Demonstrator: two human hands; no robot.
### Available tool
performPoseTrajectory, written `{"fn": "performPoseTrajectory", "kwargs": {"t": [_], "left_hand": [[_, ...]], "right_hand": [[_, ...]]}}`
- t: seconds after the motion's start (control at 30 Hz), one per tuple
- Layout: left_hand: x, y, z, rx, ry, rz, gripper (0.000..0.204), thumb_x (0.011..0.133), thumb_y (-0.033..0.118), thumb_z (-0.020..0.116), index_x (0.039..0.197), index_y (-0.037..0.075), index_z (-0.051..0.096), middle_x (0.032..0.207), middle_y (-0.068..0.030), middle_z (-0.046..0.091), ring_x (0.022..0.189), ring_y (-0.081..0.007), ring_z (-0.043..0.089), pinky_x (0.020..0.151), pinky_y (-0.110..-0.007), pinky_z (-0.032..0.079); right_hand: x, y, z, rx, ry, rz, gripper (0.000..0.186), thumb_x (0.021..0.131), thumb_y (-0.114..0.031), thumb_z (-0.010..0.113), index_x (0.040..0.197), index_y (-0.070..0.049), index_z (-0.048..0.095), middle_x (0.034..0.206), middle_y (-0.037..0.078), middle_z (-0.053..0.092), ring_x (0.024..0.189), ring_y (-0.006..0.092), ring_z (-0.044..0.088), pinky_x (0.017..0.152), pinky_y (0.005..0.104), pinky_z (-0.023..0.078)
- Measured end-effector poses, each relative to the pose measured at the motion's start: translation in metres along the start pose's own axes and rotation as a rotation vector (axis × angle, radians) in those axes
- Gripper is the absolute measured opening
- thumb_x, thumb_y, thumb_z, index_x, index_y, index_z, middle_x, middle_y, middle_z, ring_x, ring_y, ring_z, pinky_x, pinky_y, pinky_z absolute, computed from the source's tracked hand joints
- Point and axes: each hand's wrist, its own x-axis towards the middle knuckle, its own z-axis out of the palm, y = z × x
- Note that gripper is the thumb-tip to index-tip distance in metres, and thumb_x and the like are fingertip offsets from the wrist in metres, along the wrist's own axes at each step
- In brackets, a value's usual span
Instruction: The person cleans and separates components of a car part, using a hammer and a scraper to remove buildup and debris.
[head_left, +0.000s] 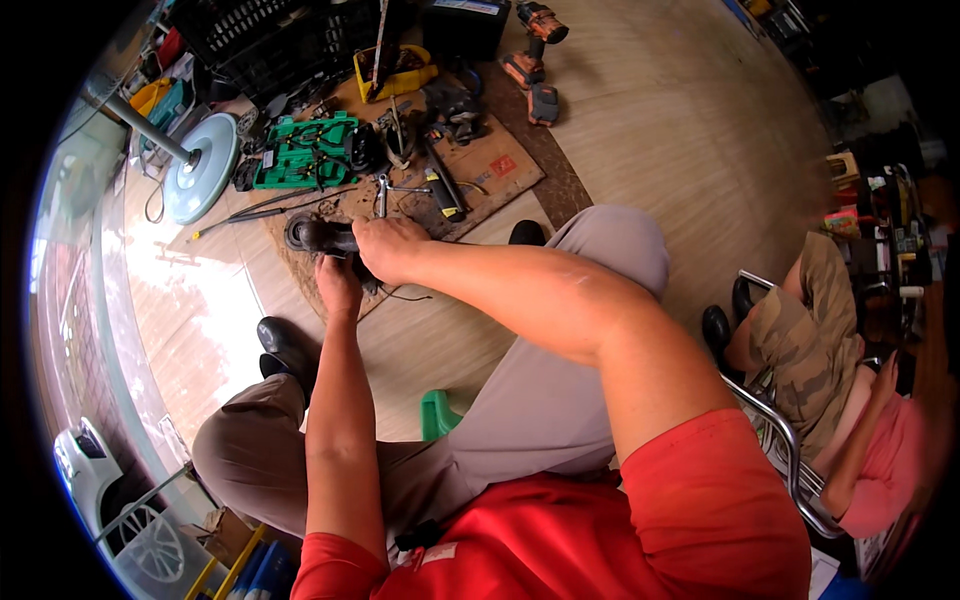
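In front of my knees, both hands are at a dark, greasy part with a round, ring-like end [312, 234]. My left hand [340, 284] grips it from below, its fingers partly hidden under the part. From the right, my right hand [390, 248] is closed around the part's other end. Just beyond my right knuckles a shiny metal wrench-like tool [382, 192] stands out; I cannot tell whether it is held or lies behind. Below the hands is a stained cardboard sheet [490, 205], with a thin dark cord [405, 296] beside them.
A green tool case [308, 152], a black-and-yellow tube [443, 190], a yellow bin [405, 78] and a black crate [265, 45] lie beyond. Orange cordless drills [535, 60] rest at the far right. A round pale-blue stand base [202, 170] is left. Another person [810, 340] sits at right.
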Motion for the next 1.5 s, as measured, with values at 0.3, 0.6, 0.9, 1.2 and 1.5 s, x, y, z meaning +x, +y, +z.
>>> {"fn": "performPoseTrajectory", "kwargs": {"t": [0.3,0.6,0.9,1.2,1.5], "left_hand": [[0.002,-0.022,0.010,0.052,-0.006,-0.052,0.013,0.086,0.010,0.059,0.092,-0.002,0.058,0.104,-0.0226,0.061,0.103,-0.0423,0.053,0.089,-0.047,0.043],[0.002,-0.026,0.011,0.008,0.009,0.025,0.017,0.088,0.011,0.058,0.103,0.004,0.062,0.106,-0.0188,0.063,0.105,-0.0409,0.053,0.090,-0.046,0.042],[0.001,-0.025,0.014,0.037,0.018,0.038,0.019,0.089,0.012,0.057,0.105,0.003,0.062,0.106,-0.0214,0.063,0.105,-0.0422,0.053,0.090,-0.048,0.042],[0.003,-0.032,0.007,0.080,-0.008,-0.005,0.020,0.089,0.017,0.057,0.103,0.003,0.063,0.101,-0.0228,0.064,0.098,-0.0440,0.057,0.084,-0.050,0.044],[0.011,-0.054,-0.007,-0.058,-0.007,-0.097,0.018,0.088,0.021,0.063,0.099,0.007,0.065,0.091,-0.0189,0.068,0.089,-0.0395,0.065,0.076,-0.046,0.049]], "right_hand": [[0.008,0.004,0.012,-0.002,0.030,-0.008,0.021,0.088,-0.012,0.048,0.104,0.000,0.055,0.097,0.022,0.068,0.095,0.0381,0.067,0.081,0.0469,0.053],[0.007,0.005,0.007,-0.042,-0.006,-0.029,0.019,0.088,-0.012,0.047,0.101,0.000,0.055,0.096,0.023,0.068,0.094,0.0377,0.067,0.081,0.0466,0.053],[0.005,0.012,0.011,-0.061,-0.002,0.001,0.020,0.088,-0.010,0.049,0.105,0.000,0.055,0.099,0.020,0.069,0.097,0.0353,0.067,0.083,0.0449,0.053],[0.008,0.008,0.014,-0.099,-0.042,-0.015,0.021,0.089,-0.009,0.049,0.107,-0.002,0.058,0.105,0.018,0.068,0.100,0.0340,0.066,0.084,0.0441,0.053],[0.013,0.014,0.004,0.015,0.055,-0.003,0.021,0.087,-0.011,0.051,0.102,-0.001,0.060,0.100,0.022,0.068,0.096,0.0376,0.066,0.082,0.0464,0.052]]}}
